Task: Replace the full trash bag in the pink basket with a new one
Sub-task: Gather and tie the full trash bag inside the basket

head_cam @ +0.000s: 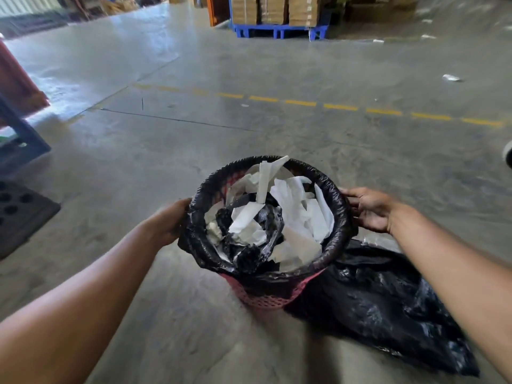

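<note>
Left hand (169, 224) grips the bag-covered rim on the left side of the pink basket (266, 296). Basket stands on the concrete floor (277, 134) between both hands, its full trash bag (266, 214) holding paper scraps. Right hand (370, 209) lies open-fingered against the right rim. A loose black bag (388, 309) lies just right of the basket.

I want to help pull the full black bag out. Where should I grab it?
Probably grab the full black bag by its edge folded over the pink basket rim, from both sides, where the left hand and right hand are. Paper scraps crowd the middle.
</note>
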Tool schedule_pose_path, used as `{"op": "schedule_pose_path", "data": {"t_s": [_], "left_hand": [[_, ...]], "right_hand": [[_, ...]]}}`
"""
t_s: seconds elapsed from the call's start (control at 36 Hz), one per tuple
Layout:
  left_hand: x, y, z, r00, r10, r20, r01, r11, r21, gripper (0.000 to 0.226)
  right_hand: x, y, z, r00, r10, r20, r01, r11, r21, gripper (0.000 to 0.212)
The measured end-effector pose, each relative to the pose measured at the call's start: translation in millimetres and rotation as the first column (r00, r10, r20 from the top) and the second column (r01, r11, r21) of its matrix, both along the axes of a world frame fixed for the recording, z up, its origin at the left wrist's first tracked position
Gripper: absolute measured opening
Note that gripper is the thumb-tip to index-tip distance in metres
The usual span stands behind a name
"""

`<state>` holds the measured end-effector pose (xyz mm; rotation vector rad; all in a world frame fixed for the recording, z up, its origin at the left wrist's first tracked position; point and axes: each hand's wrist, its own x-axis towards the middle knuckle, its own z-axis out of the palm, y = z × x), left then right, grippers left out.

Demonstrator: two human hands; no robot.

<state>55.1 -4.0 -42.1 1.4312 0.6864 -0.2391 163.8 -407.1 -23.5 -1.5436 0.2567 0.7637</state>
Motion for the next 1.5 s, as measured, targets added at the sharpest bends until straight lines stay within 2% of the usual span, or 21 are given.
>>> {"op": "schedule_pose_path", "data": {"t_s": [0.06,0.14,0.19,0.28,0.36,0.44,0.5,0.61,0.67,0.75,0.81,0.86,0.94,1.03,1.11,1.19,1.25,1.31,1.39,1.44,1.5], "left_hand": [[5.2,-4.6,11.8,0.990,0.126,0.065,-0.127,0.992,0.002,0.031],[16.5,-2.4,28.7,0.949,0.240,0.206,-0.247,0.969,0.009,0.023],[22.4,2.8,42.9,0.919,0.264,0.293,-0.260,0.964,-0.053,0.022],[26.0,12.6,63.2,0.902,0.229,0.366,-0.176,0.969,-0.173,0.022],[28.7,14.5,71.8,0.914,0.216,0.343,-0.189,0.976,-0.112,0.023],[31.0,8.9,72.2,0.983,0.017,0.185,-0.030,0.997,0.064,0.051],[32.7,1.5,74.4,0.984,-0.163,0.073,0.145,0.968,0.205,0.075],[48.3,-9.6,78.3,0.979,-0.201,-0.026,0.184,0.828,0.529,0.049],[60.9,-13.5,81.3,0.989,-0.146,0.013,0.112,0.809,0.577,0.036],[69.3,-21.6,93.5,0.970,-0.126,0.210,-0.017,0.822,0.570,0.019],[65.2,-24.2,103.0,0.910,-0.150,0.386,-0.083,0.847,0.525,0.008],[55.2,-21.3,110.7,0.841,-0.188,0.508,-0.102,0.866,0.489,0.018],[34.4,-5.1,111.3,0.815,-0.222,0.535,-0.096,0.859,0.503,0.017],[11.3,18.8,104.6,0.890,-0.235,0.391,-0.041,0.812,0.582,0.010],[-19.9,40.6,97.2,0.953,-0.299,0.049,0.195,0.730,0.656,0.019],[-51.4,53.8,91.9,0.860,-0.448,-0.244,0.493,0.604,0.626,0.025],[-67.1,56.2,91.9,0.788,-0.538,-0.300,0.594,0.533,0.603,0.020],[-77.7,58.2,92.9,0.794,-0.572,-0.208,0.564,0.562,0.605,0.022],[-83.6,61.4,94.8,0.876,-0.450,0.175,0.338,0.830,0.444,0.044],[-81.6,57.5,99.8,0.843,-0.367,0.394,0.229,0.907,0.354,0.050],[-75.1,45.9,105.8,0.800,-0.328,0.502,0.190,0.933,0.307,0.050]], "right_hand": [[-0.6,3.1,4.5,0.995,-0.063,0.072,0.070,0.994,-0.088,0.008],[4.1,3.8,12.4,0.948,-0.176,0.265,0.218,0.966,-0.137,0.020],[6.4,3.3,20.8,0.911,-0.269,0.312,0.284,0.959,-0.006,0.022],[9.1,-2.8,33.8,0.893,-0.386,0.230,0.319,0.905,0.281,0.024],[13.1,-7.3,38.8,0.915,-0.357,0.185,0.289,0.904,0.315,0.021],[15.4,2.0,44.5,0.969,-0.216,0.122,0.205,0.974,0.101,0.012],[18.3,12.8,49.3,0.995,-0.096,0.027,0.098,0.993,-0.061,0.032],[27.6,35.3,56.7,0.990,0.087,0.111,-0.016,0.851,-0.525,0.033],[30.8,44.9,59.6,0.966,0.084,0.244,0.080,0.802,-0.593,0.024],[44.0,56.3,69.1,0.894,0.001,0.448,0.267,0.802,-0.534,0.012],[50.2,55.3,78.9,0.845,-0.063,0.531,0.327,0.848,-0.418,0.019],[49.0,47.5,89.4,0.840,-0.148,0.522,0.301,0.928,-0.221,0.007],[37.1,24.4,93.4,0.878,-0.191,0.439,0.231,0.972,-0.040,0.020],[13.6,-2.1,89.0,0.902,-0.130,0.412,0.137,0.990,0.012,0.014],[-14.2,-30.0,74.3,0.912,0.068,0.404,-0.002,0.987,-0.163,0.024],[-35.0,-50.7,55.2,0.910,0.266,0.317,-0.114,0.898,-0.426,0.049],[-41.9,-59.8,44.6,0.898,0.328,0.294,-0.149,0.854,-0.499,0.050],[-46.3,-65.6,41.3,0.884,0.348,0.313,-0.164,0.856,-0.490,0.053],[-48.7,-70.4,45.3,0.867,0.248,0.432,-0.155,0.959,-0.239,0.055],[-49.0,-66.2,55.7,0.857,0.083,0.508,-0.070,0.997,-0.045,0.047],[-44.8,-54.9,65.9,0.808,-0.047,0.587,0.040,0.999,0.025,0.038]]}}
